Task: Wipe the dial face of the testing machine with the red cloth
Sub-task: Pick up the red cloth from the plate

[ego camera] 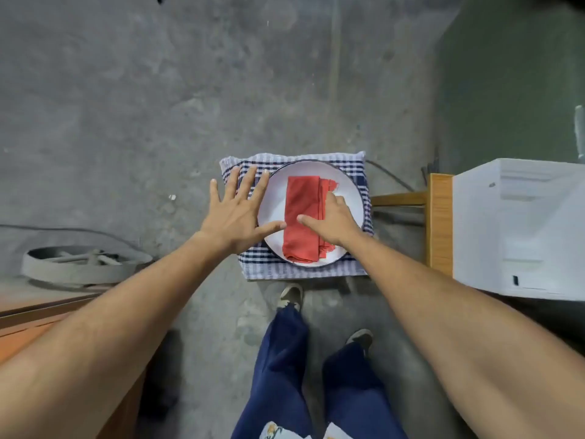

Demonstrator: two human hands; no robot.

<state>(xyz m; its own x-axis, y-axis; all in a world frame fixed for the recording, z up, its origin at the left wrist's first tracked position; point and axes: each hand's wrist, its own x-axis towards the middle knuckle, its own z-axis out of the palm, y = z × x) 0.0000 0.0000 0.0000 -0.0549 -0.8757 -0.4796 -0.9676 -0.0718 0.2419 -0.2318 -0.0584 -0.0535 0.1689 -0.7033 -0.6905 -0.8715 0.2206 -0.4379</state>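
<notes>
A folded red cloth [302, 217] lies on a white plate [343, 182] with a dark rim. The plate rests on a blue and white checked towel [359, 172] spread over a low stand. My right hand [332, 221] is on the cloth's right side, thumb on top and fingers curled around its folded edge. My left hand [239, 210] lies flat with fingers spread, over the towel and the plate's left rim, its thumb reaching the cloth's edge. No dial or testing machine can be made out.
A white box-like unit [519, 226] sits on a wooden frame [438, 223] at the right. A grey round pan [82, 264] with debris lies on the concrete floor at the left. A wooden surface [38, 318] is at lower left. My legs and shoes are below.
</notes>
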